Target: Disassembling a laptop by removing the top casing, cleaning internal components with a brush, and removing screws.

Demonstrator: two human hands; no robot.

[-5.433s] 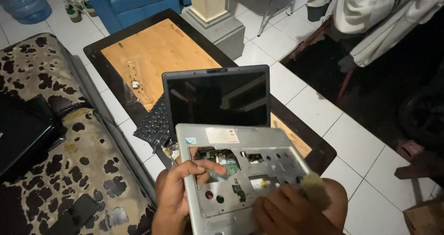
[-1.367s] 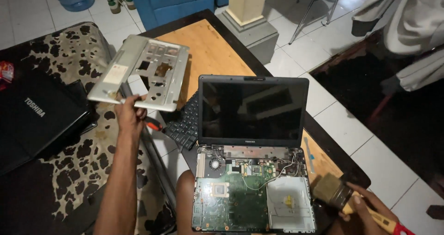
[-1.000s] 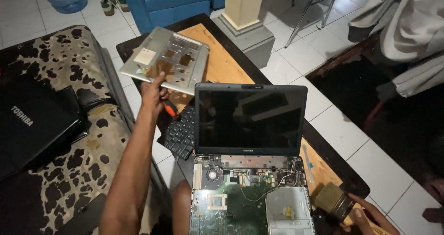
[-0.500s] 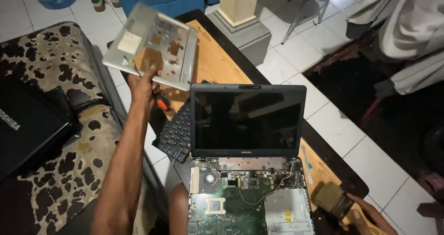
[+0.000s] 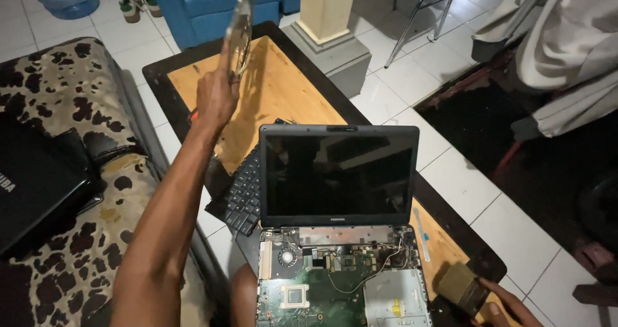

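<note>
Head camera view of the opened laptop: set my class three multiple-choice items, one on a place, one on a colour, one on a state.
1. Where does the loose keyboard lie?
A. on the low table, left of the laptop
B. on the blue chair
C. on the tiled floor by the pillar

2. What colour is the laptop's bare circuit board?
A. red
B. green
C. white

3. How does the left hand hold the grey cover panel?
A. flat on the sofa
B. pressed down onto the laptop base
C. raised over the table, turned edge-on to the camera

Answers:
1 A: the keyboard rests on the table, partly behind the screen's left edge.
2 B: the board below the screen is green.
3 C: the panel shows as a thin upright strip above the fingers.
</note>
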